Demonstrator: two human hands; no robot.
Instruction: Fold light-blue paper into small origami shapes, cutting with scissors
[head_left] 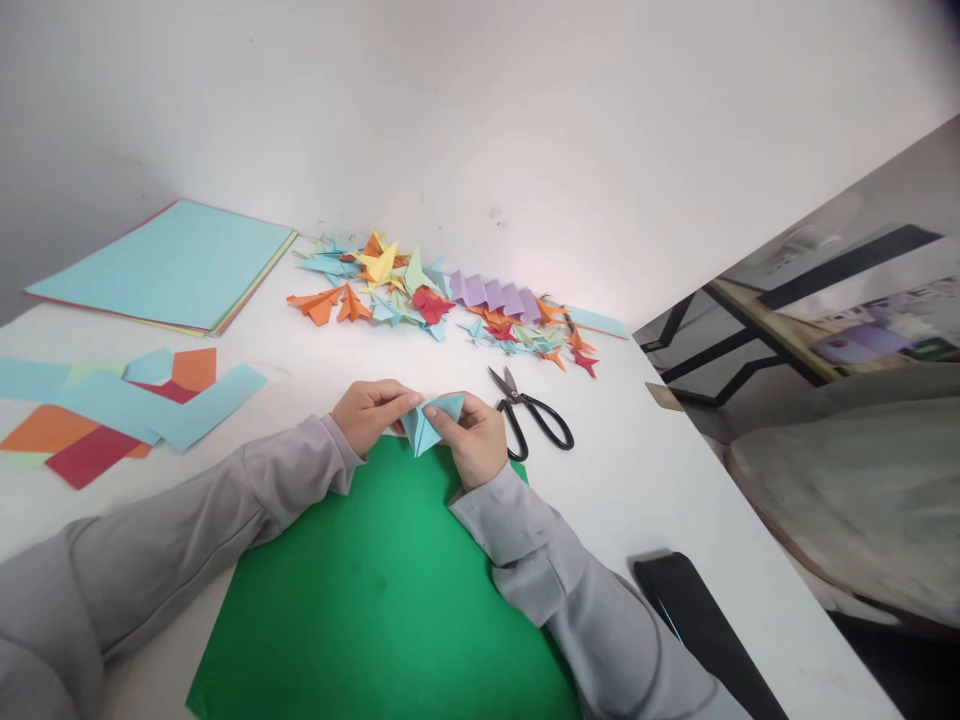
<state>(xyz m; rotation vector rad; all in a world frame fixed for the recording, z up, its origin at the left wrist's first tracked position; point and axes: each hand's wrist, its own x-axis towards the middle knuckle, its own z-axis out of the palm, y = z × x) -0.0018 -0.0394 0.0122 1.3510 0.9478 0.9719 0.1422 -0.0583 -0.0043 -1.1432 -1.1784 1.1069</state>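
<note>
A light blue piece of folded paper [422, 432] is held between both hands above the far edge of a green sheet [360, 590]. My left hand [373, 412] is closed, pinching the paper's left corner between thumb and forefinger. On the other side, my right hand [474, 432] grips the paper with the thumb pressed on its front face and the fingers behind, partly hidden. The paper has a pointed lower end and a crease down its middle. Just right of my right hand lie black-handled scissors [531, 408], blades partly apart.
Folded paper figures [381, 262] in several colours pile along the wall, beside a purple pleated strip [495, 295]. Large coloured sheets [172, 265] lie stacked at the back left, with cut paper pieces [105, 400] nearer. A black flat object [701, 630] rests at the right edge.
</note>
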